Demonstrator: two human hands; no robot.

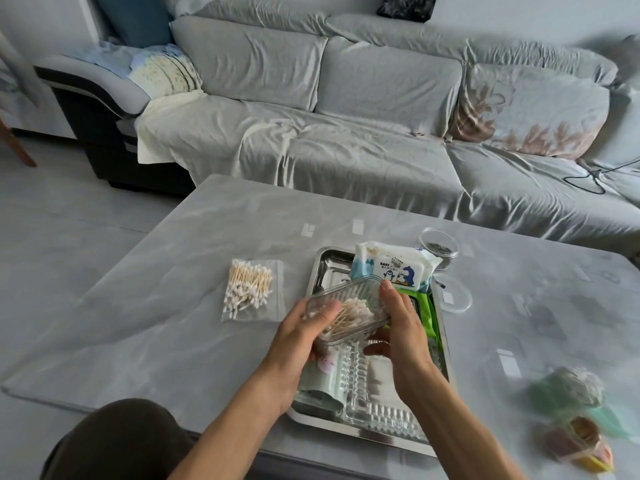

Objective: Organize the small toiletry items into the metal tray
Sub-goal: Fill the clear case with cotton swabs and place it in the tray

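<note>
A clear plastic box of cotton swabs is held tilted above the metal tray, with my left hand gripping its near left end and my right hand gripping its right end. In the tray lie a white baby wipes pack at the far end, a green pack along the right side, and clear ridged plastic boxes at the near end. A plastic bag of cotton swabs lies flat on the table to the left of the tray.
A clear round jar and its flat clear lid sit just right of the tray. Blurred green and pink items lie at the table's near right. A grey sofa runs behind the table. My knee is at the bottom left.
</note>
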